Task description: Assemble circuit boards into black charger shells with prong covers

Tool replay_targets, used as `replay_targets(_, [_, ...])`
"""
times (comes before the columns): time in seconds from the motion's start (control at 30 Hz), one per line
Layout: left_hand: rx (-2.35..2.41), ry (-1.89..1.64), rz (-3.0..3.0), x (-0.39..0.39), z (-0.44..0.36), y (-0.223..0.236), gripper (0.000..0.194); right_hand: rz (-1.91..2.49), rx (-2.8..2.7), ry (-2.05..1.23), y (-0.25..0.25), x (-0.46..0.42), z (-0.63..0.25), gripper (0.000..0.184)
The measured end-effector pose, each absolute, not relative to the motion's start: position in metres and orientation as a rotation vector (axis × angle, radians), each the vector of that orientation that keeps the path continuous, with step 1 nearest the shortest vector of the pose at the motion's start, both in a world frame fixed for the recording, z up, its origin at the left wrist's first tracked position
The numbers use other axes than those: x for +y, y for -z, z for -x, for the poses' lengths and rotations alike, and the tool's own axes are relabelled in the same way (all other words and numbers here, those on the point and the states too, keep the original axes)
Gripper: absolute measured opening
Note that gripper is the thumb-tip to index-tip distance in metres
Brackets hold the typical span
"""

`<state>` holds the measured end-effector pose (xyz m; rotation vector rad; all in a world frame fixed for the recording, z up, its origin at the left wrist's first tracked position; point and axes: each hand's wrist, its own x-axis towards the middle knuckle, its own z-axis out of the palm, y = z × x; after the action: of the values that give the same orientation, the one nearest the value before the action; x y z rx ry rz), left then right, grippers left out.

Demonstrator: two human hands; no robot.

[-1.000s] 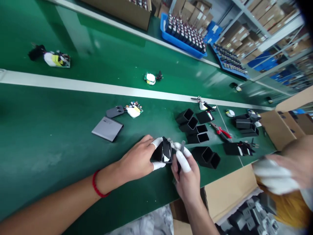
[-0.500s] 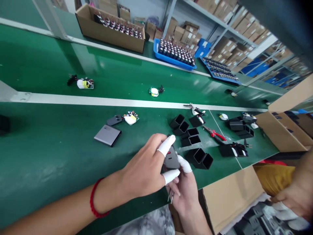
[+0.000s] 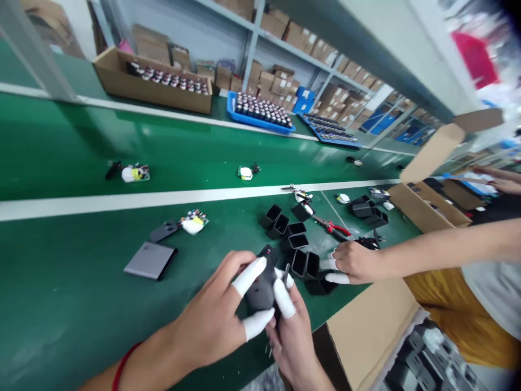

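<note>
**Dark housing pinched between both hands at the near edge of the belt**

The dark plastic housing (image 3: 260, 288) sits above the near edge of the green conveyor table (image 3: 73, 304), held up off the surface between the person's 2 hands. Its long axis appears to run away from the person, the far end pointing toward the cluster of open black shells (image 3: 293, 239) just beyond it. The left hand (image 3: 211, 320) closes on it from the left, with 2 white-capped fingertips (image 3: 248, 277) pressing its top and lower side. The right hand (image 3: 288, 331) cups it from below and the right, a capped fingertip on its right face; thin metal prongs show under that hand. Both hands touch the housing, so neither is nearer.

Farther right, a co-worker's hand (image 3: 354, 263) rests on the table by the black shells, near red-handled pliers (image 3: 336, 228). A flat grey plate (image 3: 150, 260) lies to the left, and a small circuit board (image 3: 194, 221) beyond it. A cardboard box (image 3: 374, 326) stands against the near edge.
</note>
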<state>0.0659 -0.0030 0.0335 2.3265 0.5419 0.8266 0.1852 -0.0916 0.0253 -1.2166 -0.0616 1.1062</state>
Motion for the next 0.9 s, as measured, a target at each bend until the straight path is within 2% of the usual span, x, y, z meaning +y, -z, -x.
replay_targets(0.13, [0.593, -0.846, -2.218, 0.000, -0.057, -0.017, 0.056, 1.209, -0.391, -0.935, -0.023, -0.089, -0.187, 0.034])
replay_targets(0.27, [0.641, -0.791, -2.048, 0.006, -0.058, -0.016, 0.053, 1.190, -0.502, -0.940, -0.023, -0.085, -0.193, 0.023])
replay_targets(0.4, [0.632, -0.777, -2.051, 0.008, -0.070, -0.027, 0.039, 1.151, -0.450, -0.973, -0.030, -0.087, -0.202, 0.028])
replay_targets(0.47, [0.575, -0.817, -2.163, 0.008, -0.078, -0.032, 0.042, 1.187, -0.454, -0.906, -0.037, -0.091, -0.209, 0.026])
replay_targets(0.67, [0.377, -0.623, -2.480, 0.014, -0.086, -0.031, 0.058, 1.538, -0.529, -0.385, -0.061, -0.116, -0.270, 0.035])
replay_targets(0.8, [0.415, -0.674, -2.531, 0.025, -0.070, -0.010, 0.047, 1.868, -0.524, -0.074, -0.047, -0.128, -0.338, 0.049])
replay_targets(0.9, [0.547, -0.717, -2.517, 0.032, -0.052, 0.008, 0.041, 1.974, -0.570, -0.004, -0.020, -0.135, -0.376, 0.052])
